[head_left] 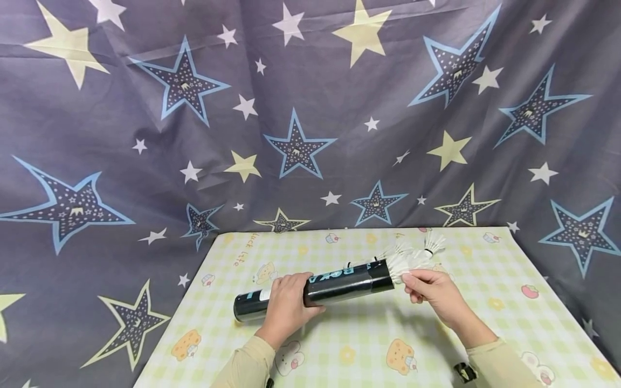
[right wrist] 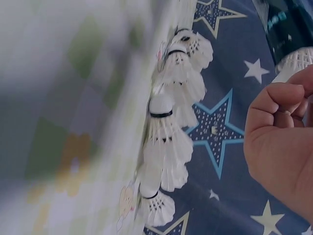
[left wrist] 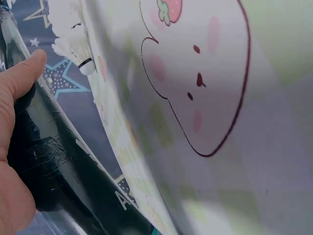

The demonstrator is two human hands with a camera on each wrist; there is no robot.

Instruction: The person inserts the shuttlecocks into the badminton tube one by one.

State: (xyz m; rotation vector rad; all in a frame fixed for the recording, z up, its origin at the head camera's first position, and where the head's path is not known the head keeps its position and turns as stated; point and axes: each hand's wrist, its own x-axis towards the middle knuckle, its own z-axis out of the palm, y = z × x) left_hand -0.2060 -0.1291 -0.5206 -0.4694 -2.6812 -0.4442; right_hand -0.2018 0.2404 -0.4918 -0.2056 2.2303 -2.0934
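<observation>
My left hand [head_left: 288,304] grips a black shuttlecock tube [head_left: 335,285] with blue lettering around its middle. The tube slants above the table, its open end toward the right. At that mouth my right hand [head_left: 434,291] pinches the feathered skirt of a shuttlecock [right wrist: 297,59], whose other end is hidden inside the tube. In the left wrist view, the left thumb [left wrist: 29,73] lies along the dark tube. Several white shuttlecocks [right wrist: 164,132] with black bands lie in a row on the table behind the tube's mouth.
A table covered in a green-and-white checked cloth [head_left: 359,328] with cartoon prints stands below the hands. Behind it hangs a dark curtain [head_left: 320,86] patterned with stars. One shuttlecock [head_left: 433,245] lies toward the back of the table.
</observation>
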